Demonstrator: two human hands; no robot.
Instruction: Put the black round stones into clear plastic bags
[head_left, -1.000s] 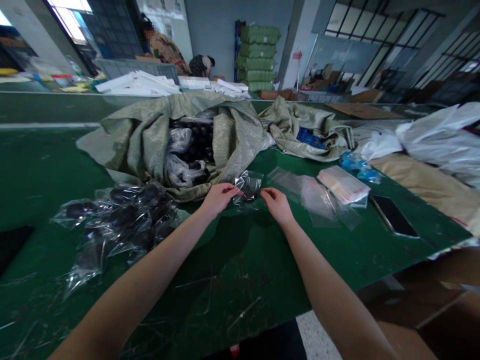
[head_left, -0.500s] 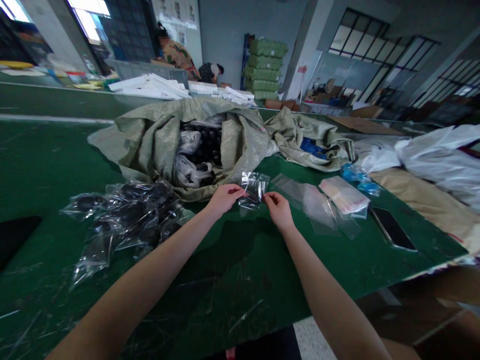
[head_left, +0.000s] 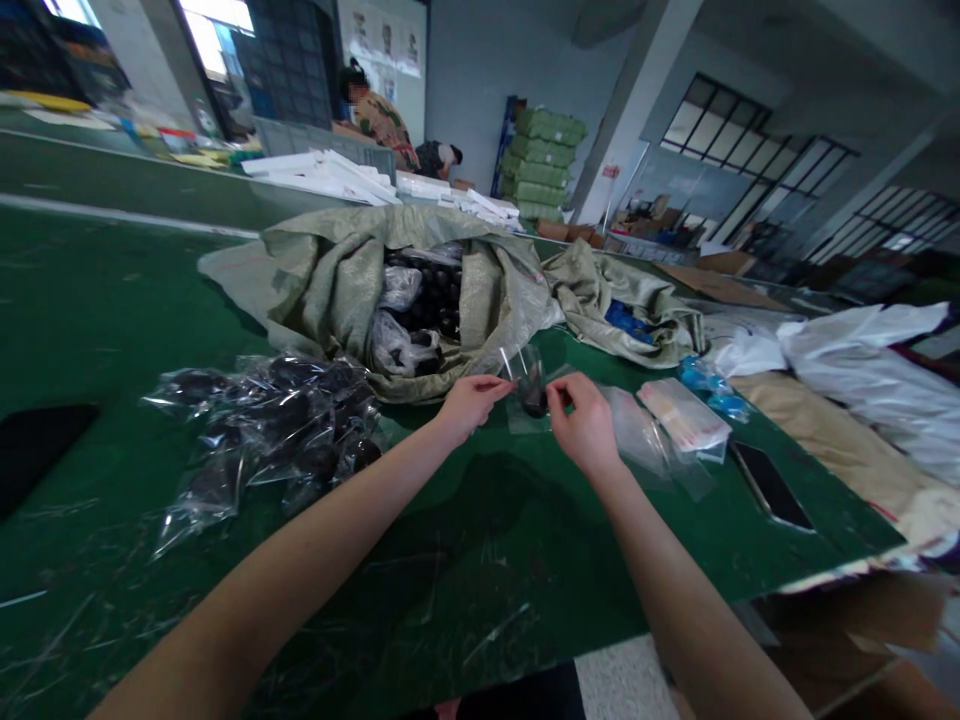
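Observation:
A small clear plastic bag point(head_left: 531, 368) is stretched between my two hands above the green table. Low in the bag shows a dark rounded object point(head_left: 535, 401). My left hand point(head_left: 474, 404) pinches the bag's left edge between thumb and fingertips. At the right edge, my right hand point(head_left: 583, 418) is closed on the bag with thumb and forefinger. Just behind, an open woven sack point(head_left: 487, 300) holds many black rounded pieces point(head_left: 431, 295) and crumpled clear plastic. A heap of clear bags with black pieces inside point(head_left: 281, 420) lies left of my left hand.
Flat clear bags point(head_left: 634, 425) and a stack of bags point(head_left: 686, 415) lie to the right, beside a phone point(head_left: 772, 485). A second sack point(head_left: 585, 285) holds something blue. A dark flat item point(head_left: 45, 440) is at far left. Two people work behind the table.
The bag has turned between my hands, and the dark object now shows clearly at its lower right. Both hands still pinch it. The camera view has shifted slightly.

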